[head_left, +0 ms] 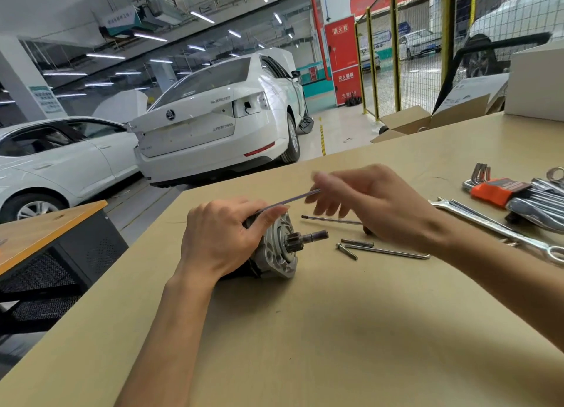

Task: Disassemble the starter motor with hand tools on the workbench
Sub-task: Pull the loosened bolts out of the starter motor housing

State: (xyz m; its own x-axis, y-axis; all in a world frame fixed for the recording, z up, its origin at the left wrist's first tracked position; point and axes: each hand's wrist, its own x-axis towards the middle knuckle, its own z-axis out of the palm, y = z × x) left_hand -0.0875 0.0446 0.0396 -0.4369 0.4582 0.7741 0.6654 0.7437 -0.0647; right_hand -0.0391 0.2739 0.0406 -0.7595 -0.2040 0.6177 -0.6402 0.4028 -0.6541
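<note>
The starter motor (279, 248) lies on its side on the tan workbench (305, 330), its pinion shaft pointing right. My left hand (219, 238) grips the motor body from above. A long thin through bolt (293, 199) sticks out of the motor, slanting up to the right. My right hand (375, 205) holds that bolt's far end between blurred fingertips. Beside the motor lie a screwdriver (332, 221), a short bolt (347, 251), a small pin (357, 242) and an L-shaped hex key (390, 252).
At the right lie a long combination wrench (488, 226), a hex key set in an orange holder (494, 190) and several more wrenches (543, 205). Cardboard boxes (427, 119) stand at the far edge. A lower orange-topped table (45, 232) is to the left. White cars are parked beyond.
</note>
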